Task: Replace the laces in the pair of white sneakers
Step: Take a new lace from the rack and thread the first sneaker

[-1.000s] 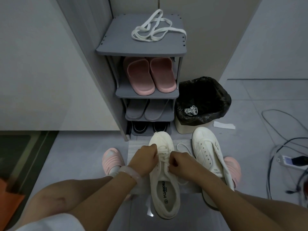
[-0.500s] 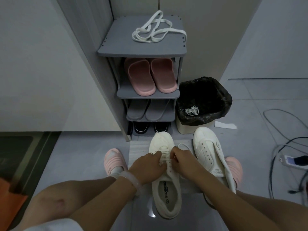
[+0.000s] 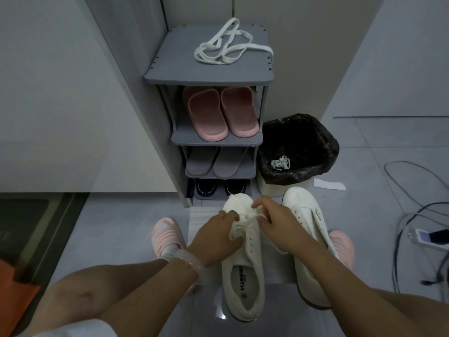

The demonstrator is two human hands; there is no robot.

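Observation:
Two white sneakers stand on the floor in front of me. The left sneaker (image 3: 245, 271) has a white lace (image 3: 245, 218) bunched over its toe end. My left hand (image 3: 216, 235) grips the sneaker's left eyelet flap and lace near the toe. My right hand (image 3: 275, 221) pinches the lace above the toe. The right sneaker (image 3: 303, 210) sits beside it with bare eyelets, partly under my right forearm. A loose white lace (image 3: 230, 45) lies on top of the grey shoe rack (image 3: 184, 74).
The rack holds pink slippers (image 3: 218, 113), grey slippers and dark shoes. A bin with a black liner (image 3: 298, 147) stands right of it, with an old lace (image 3: 280, 163) inside. Cables and a power strip (image 3: 427, 235) lie on the floor at right. Pink sandals are on my feet.
Both hands have moved forward along the left sneaker from its middle eyelets to the toe end, and the lace is now bunched up over the toe.

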